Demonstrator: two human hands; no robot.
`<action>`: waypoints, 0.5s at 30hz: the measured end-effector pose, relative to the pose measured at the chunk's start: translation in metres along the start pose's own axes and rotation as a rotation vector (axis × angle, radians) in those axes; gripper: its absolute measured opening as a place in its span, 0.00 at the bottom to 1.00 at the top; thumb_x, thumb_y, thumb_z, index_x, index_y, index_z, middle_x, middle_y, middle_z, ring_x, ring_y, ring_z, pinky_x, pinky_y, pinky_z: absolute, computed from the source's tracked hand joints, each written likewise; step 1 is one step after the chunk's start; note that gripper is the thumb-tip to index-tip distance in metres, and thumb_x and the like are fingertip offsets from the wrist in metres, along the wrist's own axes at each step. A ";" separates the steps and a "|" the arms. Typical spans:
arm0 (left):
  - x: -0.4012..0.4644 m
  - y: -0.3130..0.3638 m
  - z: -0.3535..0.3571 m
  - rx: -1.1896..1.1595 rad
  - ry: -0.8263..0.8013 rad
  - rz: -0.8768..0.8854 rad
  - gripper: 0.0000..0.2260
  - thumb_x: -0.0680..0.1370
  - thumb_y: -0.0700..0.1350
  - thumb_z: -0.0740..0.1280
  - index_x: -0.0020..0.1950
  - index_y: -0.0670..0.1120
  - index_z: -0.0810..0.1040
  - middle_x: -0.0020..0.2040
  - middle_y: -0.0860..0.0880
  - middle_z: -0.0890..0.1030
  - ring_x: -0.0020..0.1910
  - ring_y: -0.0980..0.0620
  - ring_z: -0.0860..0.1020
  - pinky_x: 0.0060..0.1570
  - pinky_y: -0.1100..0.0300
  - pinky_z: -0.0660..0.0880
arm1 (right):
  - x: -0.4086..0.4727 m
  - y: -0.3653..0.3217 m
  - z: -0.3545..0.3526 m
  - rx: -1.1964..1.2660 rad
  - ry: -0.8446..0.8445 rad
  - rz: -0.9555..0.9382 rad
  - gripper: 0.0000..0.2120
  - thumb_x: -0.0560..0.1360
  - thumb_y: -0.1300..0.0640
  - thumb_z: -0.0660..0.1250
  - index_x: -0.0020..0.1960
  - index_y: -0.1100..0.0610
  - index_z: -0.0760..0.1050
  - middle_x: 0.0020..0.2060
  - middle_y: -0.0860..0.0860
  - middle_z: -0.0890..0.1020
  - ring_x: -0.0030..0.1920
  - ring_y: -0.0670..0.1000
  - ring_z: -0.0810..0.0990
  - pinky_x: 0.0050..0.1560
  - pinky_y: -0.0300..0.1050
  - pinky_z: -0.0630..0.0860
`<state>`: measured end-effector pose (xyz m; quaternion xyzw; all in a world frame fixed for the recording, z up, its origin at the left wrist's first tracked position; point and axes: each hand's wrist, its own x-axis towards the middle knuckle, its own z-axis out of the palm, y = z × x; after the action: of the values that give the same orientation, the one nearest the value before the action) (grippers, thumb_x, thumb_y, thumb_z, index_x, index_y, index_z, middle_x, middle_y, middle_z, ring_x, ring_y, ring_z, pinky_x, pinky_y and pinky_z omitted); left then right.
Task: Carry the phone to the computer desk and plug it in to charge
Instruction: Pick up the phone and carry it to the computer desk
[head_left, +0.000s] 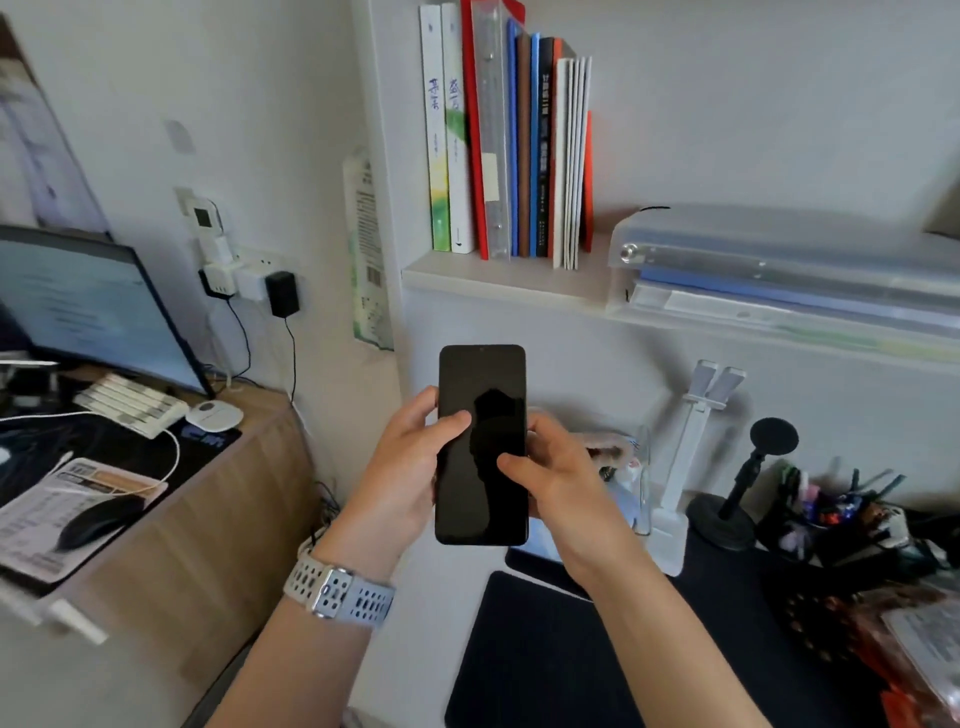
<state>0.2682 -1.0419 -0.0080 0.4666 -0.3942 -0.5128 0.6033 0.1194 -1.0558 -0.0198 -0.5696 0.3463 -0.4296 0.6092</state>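
A black phone (480, 447) with a dark screen is held upright in the air at the centre of the head view. My left hand (402, 467) grips its left edge, thumb on the screen; a perforated grey watch strap is on that wrist. My right hand (553, 478) holds the right edge, thumb resting on the glass. The computer desk (244, 478) is to the left, with a lit monitor (88, 306). A white cable (166, 462) loops across that desk. Its free end is not visible.
On the wall behind the desk are sockets with a black adapter (283, 293) and a white plug block (228, 275). The desk holds a keyboard (130, 402), a white mouse (214, 414) and a black mouse (98, 522). Right: books on a shelf (498, 275), a white stand (685, 457), a microphone (748, 478).
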 end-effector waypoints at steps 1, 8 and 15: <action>-0.004 0.002 -0.008 -0.002 0.026 0.013 0.09 0.78 0.38 0.63 0.56 0.43 0.79 0.54 0.38 0.82 0.54 0.37 0.80 0.58 0.38 0.73 | 0.002 0.000 0.007 -0.006 -0.034 -0.001 0.13 0.77 0.67 0.61 0.56 0.54 0.77 0.52 0.60 0.82 0.52 0.56 0.83 0.50 0.50 0.82; -0.056 0.024 -0.081 -0.008 0.254 0.120 0.11 0.79 0.38 0.62 0.58 0.46 0.79 0.52 0.41 0.84 0.50 0.42 0.83 0.46 0.47 0.82 | 0.016 0.008 0.087 -0.030 -0.298 0.042 0.12 0.77 0.66 0.62 0.56 0.55 0.76 0.53 0.59 0.82 0.53 0.55 0.82 0.45 0.45 0.82; -0.139 0.052 -0.169 0.017 0.534 0.228 0.14 0.79 0.36 0.61 0.48 0.52 0.83 0.46 0.47 0.86 0.44 0.49 0.84 0.40 0.57 0.82 | -0.002 0.017 0.209 -0.032 -0.581 0.035 0.14 0.77 0.64 0.62 0.55 0.48 0.77 0.50 0.51 0.85 0.52 0.51 0.84 0.54 0.55 0.80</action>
<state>0.4200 -0.8760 0.0002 0.5426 -0.2755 -0.2975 0.7356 0.3106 -0.9713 -0.0132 -0.6722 0.1736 -0.2324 0.6812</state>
